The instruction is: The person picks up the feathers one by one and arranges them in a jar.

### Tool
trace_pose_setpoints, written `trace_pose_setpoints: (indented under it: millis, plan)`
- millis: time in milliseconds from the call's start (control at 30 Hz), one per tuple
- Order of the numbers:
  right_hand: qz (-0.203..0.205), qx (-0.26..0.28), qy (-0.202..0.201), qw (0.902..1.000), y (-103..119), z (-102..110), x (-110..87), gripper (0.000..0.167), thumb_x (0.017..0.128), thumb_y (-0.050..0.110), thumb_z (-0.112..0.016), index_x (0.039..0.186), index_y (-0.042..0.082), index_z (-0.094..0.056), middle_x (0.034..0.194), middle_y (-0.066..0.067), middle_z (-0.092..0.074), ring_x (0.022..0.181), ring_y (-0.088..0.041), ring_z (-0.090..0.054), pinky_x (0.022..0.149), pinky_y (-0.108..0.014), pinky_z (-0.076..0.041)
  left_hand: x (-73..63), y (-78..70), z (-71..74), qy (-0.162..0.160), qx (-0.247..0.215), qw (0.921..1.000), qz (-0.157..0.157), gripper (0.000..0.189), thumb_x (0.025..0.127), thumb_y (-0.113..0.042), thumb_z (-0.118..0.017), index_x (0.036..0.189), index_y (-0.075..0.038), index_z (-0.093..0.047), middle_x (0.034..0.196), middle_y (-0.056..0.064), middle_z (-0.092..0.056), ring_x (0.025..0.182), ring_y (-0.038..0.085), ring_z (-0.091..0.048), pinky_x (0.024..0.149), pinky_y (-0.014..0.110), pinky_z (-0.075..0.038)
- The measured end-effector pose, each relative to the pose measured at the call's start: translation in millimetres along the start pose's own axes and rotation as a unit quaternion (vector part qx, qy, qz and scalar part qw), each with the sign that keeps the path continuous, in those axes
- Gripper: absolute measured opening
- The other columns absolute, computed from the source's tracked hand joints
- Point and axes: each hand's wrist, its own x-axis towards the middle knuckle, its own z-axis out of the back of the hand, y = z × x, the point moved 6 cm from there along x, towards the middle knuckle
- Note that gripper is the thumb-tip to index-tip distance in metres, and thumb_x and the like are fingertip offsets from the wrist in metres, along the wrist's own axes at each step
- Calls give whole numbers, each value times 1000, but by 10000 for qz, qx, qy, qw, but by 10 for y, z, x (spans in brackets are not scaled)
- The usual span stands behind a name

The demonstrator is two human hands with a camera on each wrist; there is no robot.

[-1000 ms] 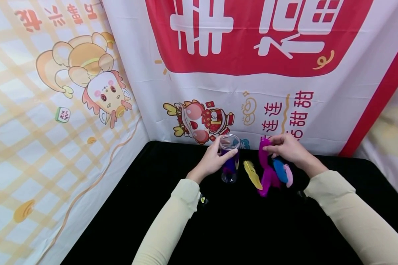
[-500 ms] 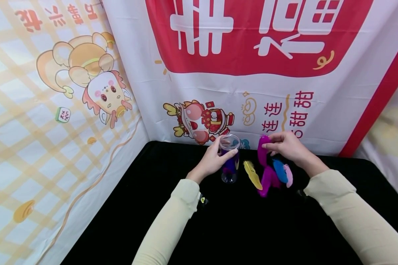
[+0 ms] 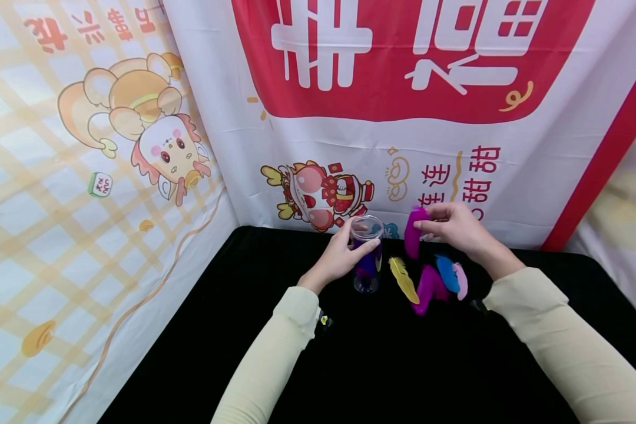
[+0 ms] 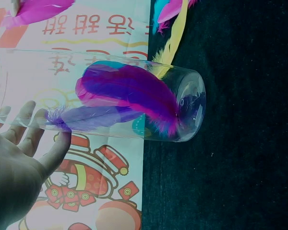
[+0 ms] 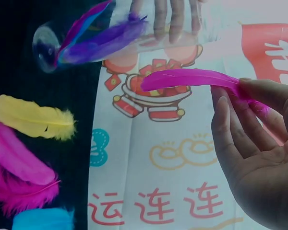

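Near the back of the black table, my left hand (image 3: 340, 253) grips a clear jar (image 3: 366, 285) around its upper part, mouth up. Inside it, the left wrist view shows a purple feather (image 4: 98, 116) and magenta and blue feathers (image 4: 127, 88) overlapping. To the right, my right hand (image 3: 456, 232) pinches one magenta feather (image 3: 413, 240) by its fluffy end between thumb and fingers, its other end hanging down, level with the jar's upper half. Below that hand lie a yellow feather (image 3: 404, 281), magenta feathers (image 3: 429, 285), a blue feather (image 3: 447, 274) and a light pink feather (image 3: 461, 281).
The black table (image 3: 381, 365) ends against a white printed cloth (image 3: 297, 141) hanging close behind the jar. Another printed cloth (image 3: 85, 235) with a yellow check hangs along the left side.
The magenta feather in my right hand has risen off the pile and moved slightly left toward the jar. My left hand and the jar stay in place.
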Motion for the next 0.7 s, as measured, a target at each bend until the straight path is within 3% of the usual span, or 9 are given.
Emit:
trace_pose_setpoints:
  millis: [233,500,700]
  plan:
    - [146,-98,-181,9997,89,-11,39,35,96,30,-75,115,0,-69,85,-3,-75,70,-14,-67,50,-30,-47,14,15,-4,-10,7,10000,-27,66,97,-46,-69,150,-17,-43,138,6,-59,129,12,-54,110,41,-45]
    - [293,-47,-146,9995,235,-58,30,36,97,32,-74,115,1,-69,82,0,-75,69,-13,-69,43,-30,-41,22,11,6,-39,11,10000,0,61,97,-47,-69,147,-25,-44,133,-5,-60,128,9,-54,109,38,-45]
    - [457,-42,-189,9988,270,-73,27,35,97,30,-73,114,0,-69,89,-4,-77,72,-14,-70,43,-30,-41,19,8,-1,0,-5,10000,-43,67,97,-46,-69,150,-16,-43,137,4,-60,128,12,-55,109,40,-45]
